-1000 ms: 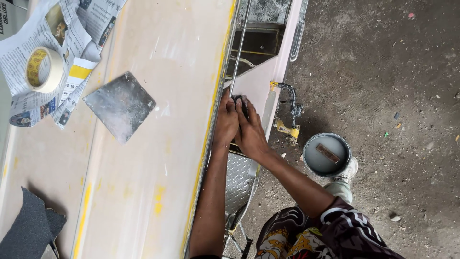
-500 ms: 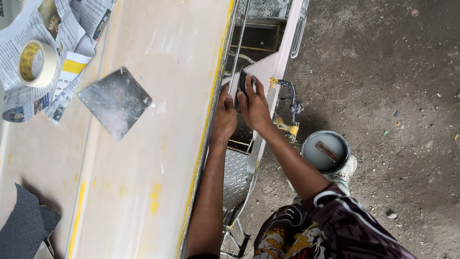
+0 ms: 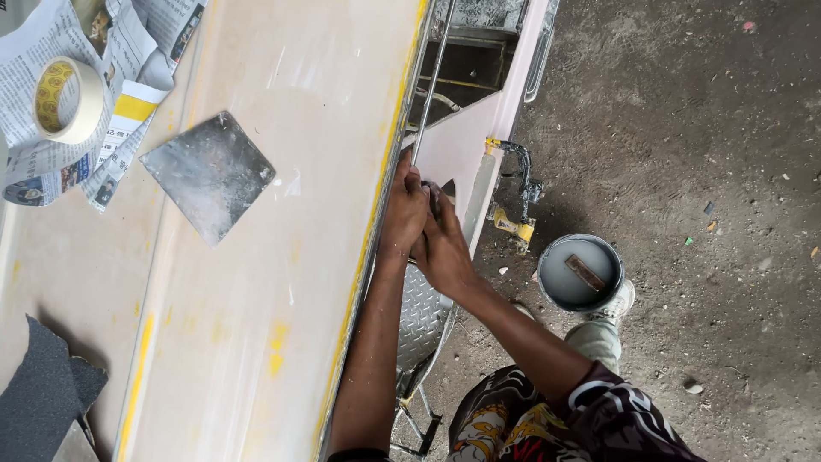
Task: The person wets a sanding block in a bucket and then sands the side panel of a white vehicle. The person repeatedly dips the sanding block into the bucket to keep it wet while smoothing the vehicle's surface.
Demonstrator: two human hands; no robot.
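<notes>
Our left hand [image 3: 404, 210] and right hand [image 3: 445, 244] press together, fingers pointing toward twelve o'clock. Our left forearm runs straight down toward six o'clock. Our right forearm angles off toward five o'clock, wrist slightly bent, fingers curled.

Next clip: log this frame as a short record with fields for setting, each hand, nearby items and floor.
setting: pale, filler-coated vehicle panel with yellow paint showing through, seen from above
left hand: pressed on the panel's edge beside a thin metal rod
right hand: against the left hand, grip unclear
on panel: flat square grey metal scraper; roll of cream masking tape on newspaper; dark sandpaper sheet
floor: round grey bucket of paste
</notes>
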